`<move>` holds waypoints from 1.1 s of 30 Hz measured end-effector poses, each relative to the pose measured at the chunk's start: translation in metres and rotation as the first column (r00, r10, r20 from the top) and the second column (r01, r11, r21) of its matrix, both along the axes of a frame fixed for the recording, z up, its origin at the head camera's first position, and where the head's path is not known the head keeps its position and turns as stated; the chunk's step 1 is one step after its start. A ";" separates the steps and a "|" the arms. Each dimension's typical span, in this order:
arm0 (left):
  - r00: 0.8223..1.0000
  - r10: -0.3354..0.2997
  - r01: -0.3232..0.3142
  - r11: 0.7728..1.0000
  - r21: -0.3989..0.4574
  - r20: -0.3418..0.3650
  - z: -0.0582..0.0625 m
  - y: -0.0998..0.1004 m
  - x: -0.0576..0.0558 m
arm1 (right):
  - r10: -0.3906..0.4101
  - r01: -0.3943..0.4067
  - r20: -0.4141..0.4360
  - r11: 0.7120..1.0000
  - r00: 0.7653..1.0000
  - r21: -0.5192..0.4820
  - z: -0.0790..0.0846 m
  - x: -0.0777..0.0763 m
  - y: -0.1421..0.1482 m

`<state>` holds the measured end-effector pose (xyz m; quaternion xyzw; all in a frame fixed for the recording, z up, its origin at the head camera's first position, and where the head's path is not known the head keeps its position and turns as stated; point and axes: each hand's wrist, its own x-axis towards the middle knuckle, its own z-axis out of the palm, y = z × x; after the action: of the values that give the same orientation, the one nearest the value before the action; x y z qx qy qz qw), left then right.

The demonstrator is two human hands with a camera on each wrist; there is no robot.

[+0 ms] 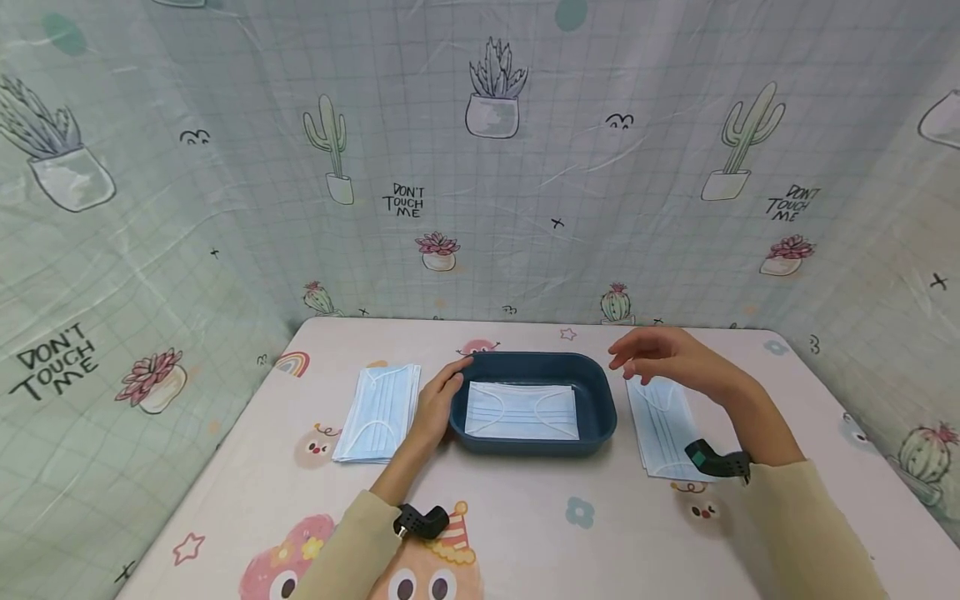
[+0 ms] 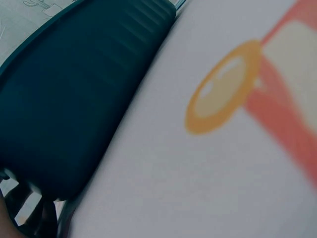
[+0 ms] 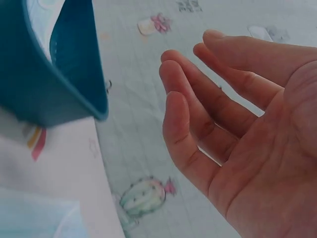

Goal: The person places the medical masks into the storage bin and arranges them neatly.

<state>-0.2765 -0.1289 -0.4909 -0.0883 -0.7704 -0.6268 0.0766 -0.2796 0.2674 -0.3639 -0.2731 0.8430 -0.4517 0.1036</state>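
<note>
A dark blue plastic storage box stands on the table, with a blue face mask lying crosswise inside, ear loops up. My left hand holds the box by its left end, fingers along the end wall and rim. The left wrist view shows the box's outer side up close; most of that hand is out of that frame. My right hand is raised off the box's right end, above the far end of a second pile of masks. Its fingers are loosely bent with nothing between them.
Left of the box lies another stack of pleated face masks, beside my left forearm. The table has a pale cover printed with cartoon figures. A cactus-patterned curtain hangs behind the table and at both sides.
</note>
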 end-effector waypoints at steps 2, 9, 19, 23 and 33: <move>1.000 -0.002 0.002 1.000 0.002 -0.002 0.000 0.000 0.000 | -0.015 0.015 0.008 1.000 1.000 -0.005 -0.003 0.003 0.008; 1.000 0.003 -0.003 1.000 -0.007 0.000 0.000 -0.001 -0.001 | -0.091 0.091 0.037 0.996 0.995 0.008 -0.015 0.007 0.030; 1.000 -0.013 0.013 1.000 0.014 -0.002 -0.002 0.001 -0.002 | -0.207 0.207 0.021 0.978 0.978 0.028 -0.040 0.004 0.067; 1.000 0.003 -0.003 1.000 0.002 -0.002 -0.002 0.001 -0.004 | -0.270 0.267 0.036 0.961 0.962 0.075 -0.048 0.003 0.077; 1.000 0.007 -0.008 1.000 -0.015 -0.006 0.001 -0.001 -0.001 | -0.378 0.361 0.044 0.908 0.925 0.211 -0.073 -0.005 0.089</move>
<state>-0.2771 -0.1296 -0.4897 -0.0880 -0.7750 -0.6206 0.0807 -0.2847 0.3569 -0.4367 -0.0777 0.9153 -0.3874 0.0783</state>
